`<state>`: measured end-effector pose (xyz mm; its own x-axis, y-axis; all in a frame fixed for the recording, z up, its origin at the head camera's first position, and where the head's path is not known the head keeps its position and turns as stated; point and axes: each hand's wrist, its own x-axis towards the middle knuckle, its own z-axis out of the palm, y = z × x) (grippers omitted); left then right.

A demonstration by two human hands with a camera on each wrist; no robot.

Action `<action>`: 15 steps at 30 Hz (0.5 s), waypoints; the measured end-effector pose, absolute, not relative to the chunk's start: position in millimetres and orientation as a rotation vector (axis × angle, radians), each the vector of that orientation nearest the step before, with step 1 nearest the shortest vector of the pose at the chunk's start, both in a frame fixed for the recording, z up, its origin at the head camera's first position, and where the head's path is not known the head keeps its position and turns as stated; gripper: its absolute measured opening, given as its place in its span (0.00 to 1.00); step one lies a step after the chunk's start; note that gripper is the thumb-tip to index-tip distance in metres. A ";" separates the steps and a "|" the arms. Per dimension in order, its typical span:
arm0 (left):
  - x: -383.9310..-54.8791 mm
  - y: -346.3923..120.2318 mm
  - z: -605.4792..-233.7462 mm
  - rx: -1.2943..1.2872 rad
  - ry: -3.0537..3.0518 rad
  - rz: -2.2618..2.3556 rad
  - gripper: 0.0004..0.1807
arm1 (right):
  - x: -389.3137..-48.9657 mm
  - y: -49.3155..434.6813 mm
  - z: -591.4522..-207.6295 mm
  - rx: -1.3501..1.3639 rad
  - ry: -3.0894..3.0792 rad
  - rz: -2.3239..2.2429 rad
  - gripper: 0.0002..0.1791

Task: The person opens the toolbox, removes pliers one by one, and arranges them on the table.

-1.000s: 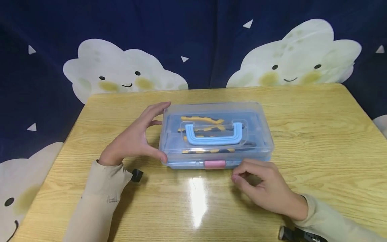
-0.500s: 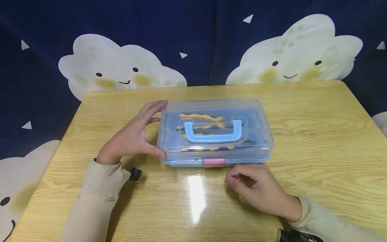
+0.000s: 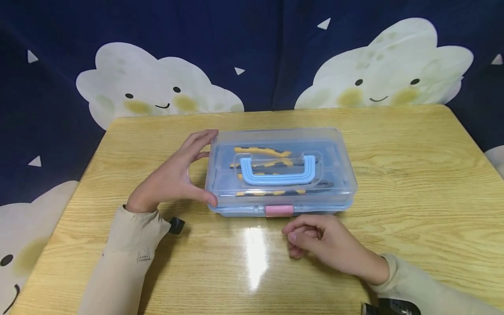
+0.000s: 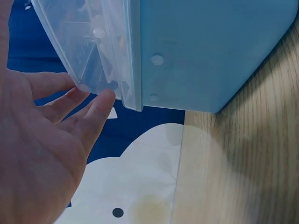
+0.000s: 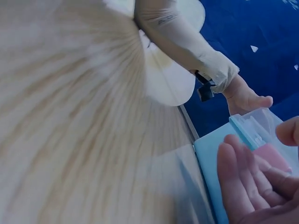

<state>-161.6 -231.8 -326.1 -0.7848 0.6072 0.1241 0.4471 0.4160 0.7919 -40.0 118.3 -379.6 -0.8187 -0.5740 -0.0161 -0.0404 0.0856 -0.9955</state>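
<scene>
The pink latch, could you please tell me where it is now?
In the head view, the pink latch is midway along the near side of the box, in front of the blue handle and beyond the right hand, to its left.

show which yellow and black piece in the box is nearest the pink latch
The front piece, just behind the pink latch; the other pieces lie farther back in the box.
</scene>
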 end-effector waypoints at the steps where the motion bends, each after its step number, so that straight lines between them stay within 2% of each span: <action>1: -161.3 -231.8 -325.9 0.928 2.488 1.301 0.77 | -41.0 118.8 -380.0 -0.579 1.938 -1.779 0.13; 15: -161.3 -232.3 -325.8 0.930 2.486 1.301 0.77 | -47.1 118.6 -384.5 -0.282 1.702 -1.815 0.25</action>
<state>-161.3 -232.3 -325.8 -0.7867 0.6057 0.1194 0.4433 0.4197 0.7920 -47.1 118.6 -384.5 -0.7805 -0.5697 -0.2576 0.2936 0.0298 -0.9555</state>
